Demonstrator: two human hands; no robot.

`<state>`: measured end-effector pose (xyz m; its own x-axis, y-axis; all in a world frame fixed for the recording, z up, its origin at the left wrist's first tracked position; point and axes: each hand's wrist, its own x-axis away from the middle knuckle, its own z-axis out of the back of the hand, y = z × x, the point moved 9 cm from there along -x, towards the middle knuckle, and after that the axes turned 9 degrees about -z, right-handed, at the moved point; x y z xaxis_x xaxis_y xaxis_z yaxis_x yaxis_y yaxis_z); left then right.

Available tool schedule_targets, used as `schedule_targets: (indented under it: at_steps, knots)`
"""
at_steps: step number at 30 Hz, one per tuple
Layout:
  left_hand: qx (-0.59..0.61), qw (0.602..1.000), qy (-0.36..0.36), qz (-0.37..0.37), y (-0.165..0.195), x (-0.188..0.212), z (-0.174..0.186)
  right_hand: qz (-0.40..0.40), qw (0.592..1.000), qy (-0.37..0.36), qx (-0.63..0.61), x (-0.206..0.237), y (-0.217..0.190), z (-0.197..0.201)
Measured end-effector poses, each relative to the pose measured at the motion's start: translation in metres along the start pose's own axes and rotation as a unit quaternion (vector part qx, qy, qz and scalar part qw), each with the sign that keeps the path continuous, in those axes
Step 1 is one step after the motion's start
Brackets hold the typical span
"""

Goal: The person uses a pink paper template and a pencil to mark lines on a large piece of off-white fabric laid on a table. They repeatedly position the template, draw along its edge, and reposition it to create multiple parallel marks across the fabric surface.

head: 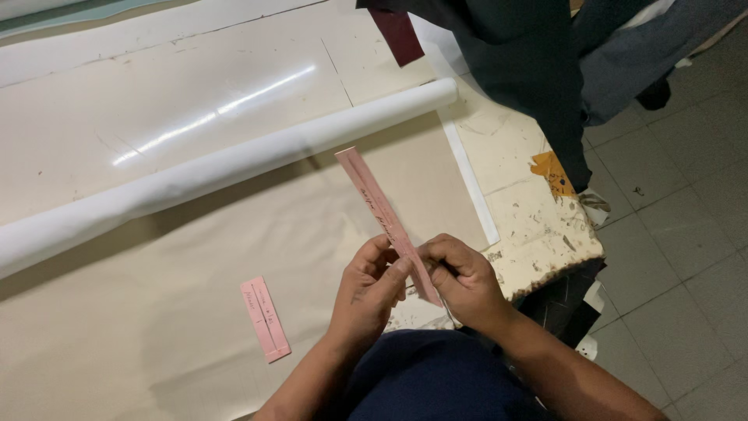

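Both your left hand (372, 282) and right hand (460, 277) pinch the long pink strip (383, 217) pointing to 11 o'clock; keep it flat, clear of the short strip (265, 318) at 8.

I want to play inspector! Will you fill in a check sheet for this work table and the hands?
Surface: beige sheet spread over a worn table with a chipped corner.
Job's things: long pink strip held up at a slant; short pink strip lying flat on the sheet.
Clutter: white roll lying across the table; dark cloth hanging over the far edge.
Hands: left hand and right hand both pinch the long strip's lower end.
Cables: nothing seen.
Surroundings: grey tiled floor.
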<state>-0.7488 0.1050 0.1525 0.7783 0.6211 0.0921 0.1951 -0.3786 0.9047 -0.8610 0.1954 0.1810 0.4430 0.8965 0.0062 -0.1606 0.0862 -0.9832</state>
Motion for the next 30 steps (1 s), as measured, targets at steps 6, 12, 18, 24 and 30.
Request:
schedule_targets:
  at_steps: [6, 12, 18, 24, 30]
  knots:
    - [0.066, 0.998, 0.009, 0.004, 0.002, 0.007, -0.008, 0.028, 0.997, 0.047, 0.049, -0.008, -0.004, 0.006]
    - [0.214, 0.976, 0.021, -0.019, 0.001, 0.005, -0.013, -0.009, 0.998, 0.02, -0.064, -0.01, 0.006, -0.003]
    - [0.232, 0.972, 0.016, -0.028, 0.001, 0.008, -0.016, 0.045, 0.996, 0.05, 0.057, -0.006, -0.021, 0.005]
    - [0.226, 0.974, 0.012, -0.028, 0.004, 0.009, -0.017, 0.056, 0.997, 0.029, 0.045, -0.007, -0.034, 0.001]
    - [0.235, 0.971, 0.015, -0.037, 0.001, 0.007, -0.014, 0.073, 0.996, -0.02, 0.054, 0.008, -0.035, -0.012]
